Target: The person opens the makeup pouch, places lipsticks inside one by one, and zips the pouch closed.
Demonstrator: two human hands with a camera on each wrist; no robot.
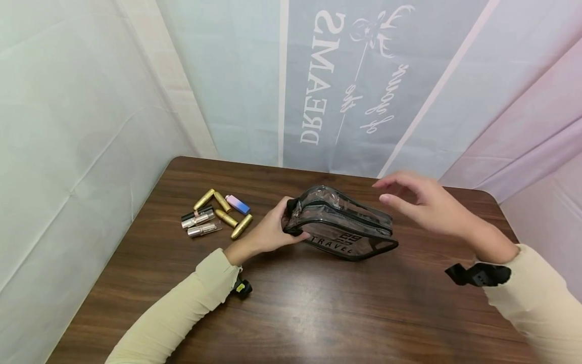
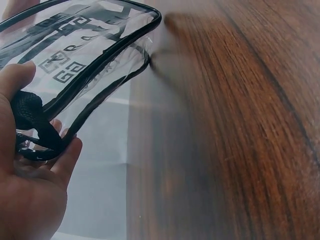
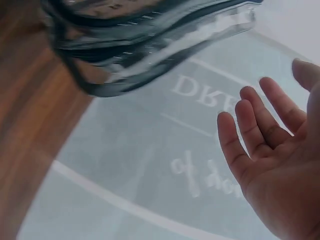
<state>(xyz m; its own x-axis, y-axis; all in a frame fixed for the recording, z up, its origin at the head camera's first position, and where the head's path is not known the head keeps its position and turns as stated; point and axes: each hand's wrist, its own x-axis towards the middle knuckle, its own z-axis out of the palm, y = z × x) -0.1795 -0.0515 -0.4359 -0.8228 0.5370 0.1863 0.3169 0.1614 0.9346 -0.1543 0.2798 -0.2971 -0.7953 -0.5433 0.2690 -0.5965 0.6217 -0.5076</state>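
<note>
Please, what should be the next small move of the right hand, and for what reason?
Probably the right hand should move in and take the free end of the clear pouch to steady it. Only the left hand grips the pouch, at the opposite end, while the right one is empty and nearby.

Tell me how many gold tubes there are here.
4: the leftmost gold tube, a second gold tube just right of it, a third gold tube below these, and a fourth gold tube closest to the left hand.
</note>
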